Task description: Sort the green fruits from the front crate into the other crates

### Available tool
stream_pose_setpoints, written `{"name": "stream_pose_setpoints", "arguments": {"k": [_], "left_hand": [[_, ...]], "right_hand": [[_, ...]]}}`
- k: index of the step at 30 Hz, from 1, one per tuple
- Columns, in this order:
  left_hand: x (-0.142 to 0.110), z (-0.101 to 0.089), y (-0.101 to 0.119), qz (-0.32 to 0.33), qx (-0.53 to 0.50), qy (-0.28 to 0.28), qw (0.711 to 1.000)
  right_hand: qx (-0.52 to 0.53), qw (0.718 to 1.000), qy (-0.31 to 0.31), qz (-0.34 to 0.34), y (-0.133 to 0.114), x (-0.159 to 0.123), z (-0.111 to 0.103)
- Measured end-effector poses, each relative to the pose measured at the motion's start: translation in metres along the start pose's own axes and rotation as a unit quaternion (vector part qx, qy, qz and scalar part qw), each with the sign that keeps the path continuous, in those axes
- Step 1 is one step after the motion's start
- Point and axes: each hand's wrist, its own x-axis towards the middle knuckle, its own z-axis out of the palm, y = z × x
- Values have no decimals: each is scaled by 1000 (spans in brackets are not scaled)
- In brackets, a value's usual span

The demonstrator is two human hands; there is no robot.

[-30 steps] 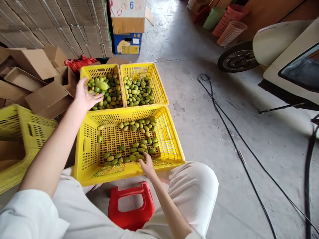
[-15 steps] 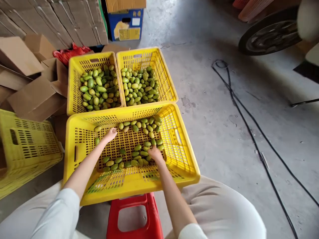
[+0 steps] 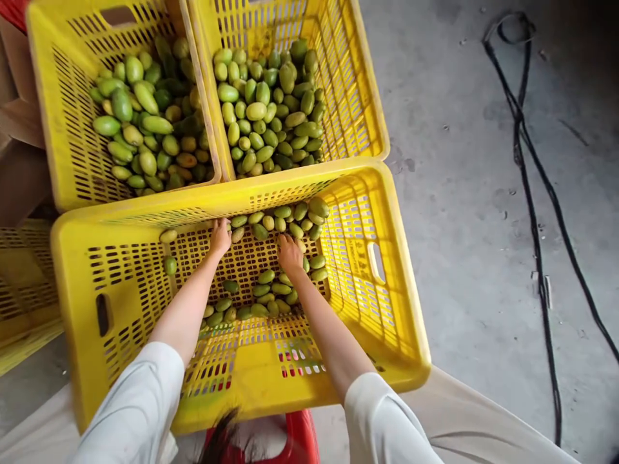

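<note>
Though cut off at the left, a yellow side crate, low beside the front crate; brown cardboard farther back. Next, rear-left crate: yellow, slotted, just beyond the front crate's rear edge, with a heap of oval fruits, green to yellowish. Front crate: yellow, the widest of the group, slotted walls, a handle slot at either end. Towards its rear-left corner, two loose fruits, one yellowish, one green, slightly apart. Left hand: bare, below a white sleeve, extended to the front crate's rear wall, at the left end of the rear row of fruits; grip with fingers bent and close together, impossible to make out whether around a fruit. Along the front edge, a front cluster of fruits, densest right of centre. Rear-right crate: yellow, well filled with similar fruits, alongside the rear-left crate. Right hand: bare, white-sleeved, between rear row and front cluster; grip with fingers angled down beside a small yellowish fruit, any hold on it hidden. Under the front edge, red stool, partly covered. Far right, looped black cable on grey floor.
</note>
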Motion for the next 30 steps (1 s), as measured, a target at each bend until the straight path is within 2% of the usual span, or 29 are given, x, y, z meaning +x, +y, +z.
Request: {"name": "stream_pose_setpoints", "arguments": {"k": [3,5,7,10,14,17,21,24,25,26,28,29,30], "left_hand": [[-11,2,-15,3,-42,-15,999],[-27,3,-28,-7,-79,-20,997],[-49,3,-44,-34,-121,-25,992],[-90,3,-68,-110,-195,-24,974],[-134,-3,-81,-195,-322,-24,926],[-150,-23,-67,-190,-425,-47,884],[-166,-81,-22,-114,-507,-101,848],[-193,-133,16,-40,-525,-160,835],[-206,-149,27,2,-521,-198,830],[-220,-162,36,37,-518,-221,826],[-248,-180,49,72,-511,-232,825],[-263,-185,52,73,-509,-229,826],[-276,-187,54,67,-516,-222,825]], "right_hand": [[-12,999,-32,-8,-3,-10,16],[-7,999,-45,-12,-4,-20,23],[7,999,-50,-8,-7,-31,28],[45,998,-51,15,-16,-51,31],[142,987,-53,51,-30,-77,20],[256,962,-81,51,-44,-91,-5],[410,903,-130,-3,-67,-106,-59],[488,857,-152,-58,-85,-121,-110],[522,832,-170,-79,-90,-129,-127],[583,782,-197,-102,-94,-138,-144],[665,682,-271,-139,-101,-163,-171],[689,644,-298,-148,-103,-179,-182],[705,617,-314,-154,-104,-194,-189]]}}
